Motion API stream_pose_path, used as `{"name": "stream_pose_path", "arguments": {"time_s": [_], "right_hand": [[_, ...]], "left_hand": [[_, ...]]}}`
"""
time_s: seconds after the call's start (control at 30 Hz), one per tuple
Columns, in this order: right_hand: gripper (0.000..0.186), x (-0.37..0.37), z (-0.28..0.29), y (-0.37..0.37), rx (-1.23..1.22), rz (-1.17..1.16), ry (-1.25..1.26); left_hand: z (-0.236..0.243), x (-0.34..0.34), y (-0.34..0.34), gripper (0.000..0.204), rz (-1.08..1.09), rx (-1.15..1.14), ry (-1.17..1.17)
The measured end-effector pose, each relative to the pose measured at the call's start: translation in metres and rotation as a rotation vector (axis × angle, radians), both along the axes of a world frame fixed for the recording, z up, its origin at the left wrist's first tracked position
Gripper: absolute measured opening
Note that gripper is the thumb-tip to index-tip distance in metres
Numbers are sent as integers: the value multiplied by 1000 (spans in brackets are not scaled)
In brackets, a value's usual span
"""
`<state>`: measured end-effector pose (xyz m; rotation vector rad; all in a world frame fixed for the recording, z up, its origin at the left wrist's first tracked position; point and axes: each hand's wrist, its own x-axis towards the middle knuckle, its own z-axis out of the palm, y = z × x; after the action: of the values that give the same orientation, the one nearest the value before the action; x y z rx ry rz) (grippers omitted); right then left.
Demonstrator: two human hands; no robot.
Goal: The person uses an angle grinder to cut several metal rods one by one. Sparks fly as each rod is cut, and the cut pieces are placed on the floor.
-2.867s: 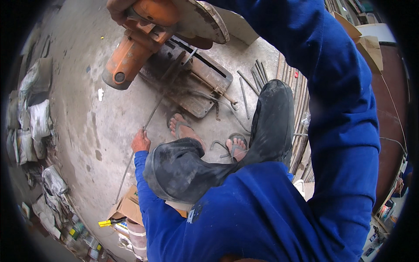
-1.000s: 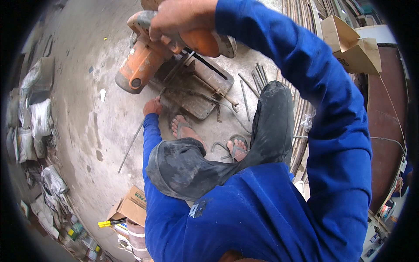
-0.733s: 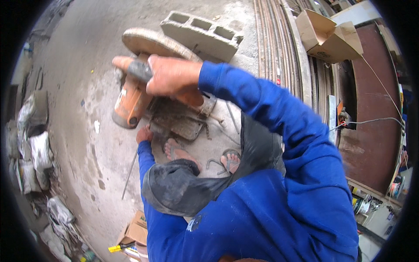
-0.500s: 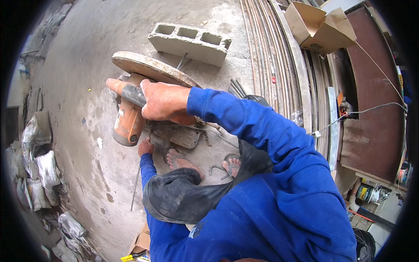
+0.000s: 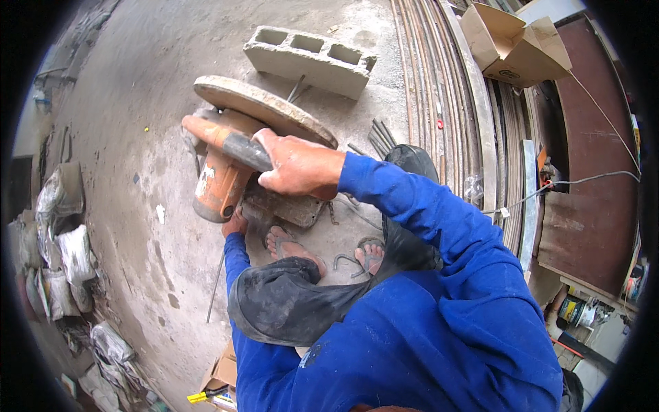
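Note:
An orange cut-off saw (image 5: 223,180) with a large, dusty round guard (image 5: 264,110) stands on the concrete in front of me. My right hand (image 5: 301,165) is closed round the dark grip of its orange handle (image 5: 214,134). Low beside the saw's motor, my left hand (image 5: 235,224) is curled at a thin metal rod (image 5: 215,288), its fingertips hidden by the motor. Beneath the saw is a worn, dirty base (image 5: 285,208). Another rod end sticks out past the guard toward a hollow concrete block (image 5: 309,65).
Short rods (image 5: 381,139) lie near my right knee. Long metal bars (image 5: 439,89) run along the right, with an open cardboard box (image 5: 515,51) on them and a grey cable (image 5: 594,178) nearby. Stuffed sacks (image 5: 62,199) line the left. My sandalled feet are close to the base.
My right hand has drawn back to the right, and more of the saw's handle shows. The view has shifted slightly. My left hand stays low by the motor.

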<state>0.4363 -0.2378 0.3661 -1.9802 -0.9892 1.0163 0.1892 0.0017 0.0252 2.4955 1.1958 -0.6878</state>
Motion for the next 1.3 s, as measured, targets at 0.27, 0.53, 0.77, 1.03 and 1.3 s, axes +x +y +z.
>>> {"name": "stream_pose_path", "arguments": {"time_s": [0.27, 0.53, 0.77, 1.03, 1.3], "right_hand": [[61, -8, -23, -14, 73, -18, -23], [65, -10, -34, -21, 140, -19, -3], [65, -10, -36, -22, 169, -13, -10], [66, -10, -38, -22, 159, -22, 18], [65, -10, -42, -22, 183, -18, 0]], "left_hand": [[-10, -7, 0, 55, 74, -12, -64], [-20, -12, 3, 57, 26, -5, -23], [-28, -17, -1, 38, -43, 145, -173], [-13, -14, -9, 37, 38, 152, -261], [-28, -15, 7, 58, 11, -42, 74]]}}
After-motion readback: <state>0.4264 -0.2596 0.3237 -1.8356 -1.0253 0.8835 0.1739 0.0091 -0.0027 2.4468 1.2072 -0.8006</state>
